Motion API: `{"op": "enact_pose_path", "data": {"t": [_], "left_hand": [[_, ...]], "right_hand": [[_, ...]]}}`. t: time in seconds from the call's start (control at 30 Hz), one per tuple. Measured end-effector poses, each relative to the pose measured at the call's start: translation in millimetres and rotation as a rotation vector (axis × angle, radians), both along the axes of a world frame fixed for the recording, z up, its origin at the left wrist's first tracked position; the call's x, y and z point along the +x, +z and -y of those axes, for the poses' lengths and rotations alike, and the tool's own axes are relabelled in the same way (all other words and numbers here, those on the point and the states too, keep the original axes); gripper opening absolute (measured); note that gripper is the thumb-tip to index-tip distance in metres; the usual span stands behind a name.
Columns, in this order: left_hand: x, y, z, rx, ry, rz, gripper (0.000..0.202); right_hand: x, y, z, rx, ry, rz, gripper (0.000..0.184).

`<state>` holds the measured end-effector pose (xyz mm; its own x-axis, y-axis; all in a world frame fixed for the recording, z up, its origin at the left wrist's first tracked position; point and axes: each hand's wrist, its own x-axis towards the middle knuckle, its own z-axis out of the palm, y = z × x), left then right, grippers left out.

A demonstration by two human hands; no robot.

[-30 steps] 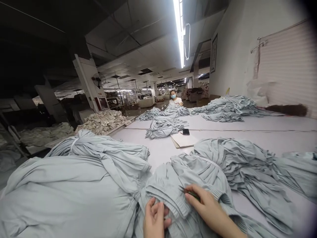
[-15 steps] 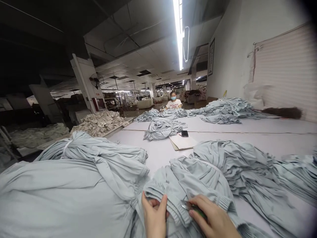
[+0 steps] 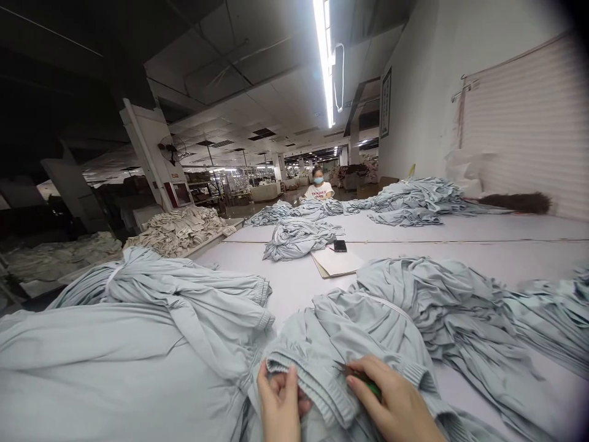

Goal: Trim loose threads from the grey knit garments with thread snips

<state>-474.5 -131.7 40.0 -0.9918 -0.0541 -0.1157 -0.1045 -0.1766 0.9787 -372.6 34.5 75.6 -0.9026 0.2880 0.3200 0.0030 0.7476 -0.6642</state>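
A pale grey-blue garment [image 3: 340,331] with a ribbed elastic band lies bunched on the white table right in front of me. My left hand [image 3: 281,405] pinches the ribbed band between thumb and fingers at the bottom edge of the view. My right hand [image 3: 396,405] rests on the same band a little to the right, closed round a small green-handled thread snip [image 3: 361,376] whose tip points left at the fabric.
A big heap of the same grey garments [image 3: 138,344] fills the left; more are piled at right [image 3: 442,301]. Farther off lie a tied bundle [image 3: 297,238], a paper pad [image 3: 335,263] with a black phone [image 3: 340,245], and a seated person [image 3: 318,186] at the white table's [image 3: 483,236] far end.
Both hands have shifted slightly left along the ribbed band. The left hand has changed from pressing on the fabric to pinching the band's edge. My view has turned a little.
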Motion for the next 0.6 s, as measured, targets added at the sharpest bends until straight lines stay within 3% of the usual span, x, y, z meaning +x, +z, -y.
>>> {"op": "enact_pose_path", "data": {"t": [0.2,0.33,0.47,0.6], "left_hand": [[-15.9,-4.9,1.4,0.062,0.005,-0.083,0.049],[-17.3,-0.2,-3.9,0.041,0.051,-0.125,0.044],[-19.6,13.8,-5.3,-0.136,-0.013,-0.141,0.049],[-15.7,23.5,-8.2,-0.046,-0.185,-0.201,0.034]], "right_hand": [[-35.3,28.1,33.6,0.059,0.075,0.000,0.037],[-67.8,20.7,46.3,0.136,0.032,0.040,0.014],[-73.9,12.6,38.4,0.181,-0.015,0.014,0.014],[-61.8,23.1,14.0,0.223,-0.095,-0.068,0.015]]}}
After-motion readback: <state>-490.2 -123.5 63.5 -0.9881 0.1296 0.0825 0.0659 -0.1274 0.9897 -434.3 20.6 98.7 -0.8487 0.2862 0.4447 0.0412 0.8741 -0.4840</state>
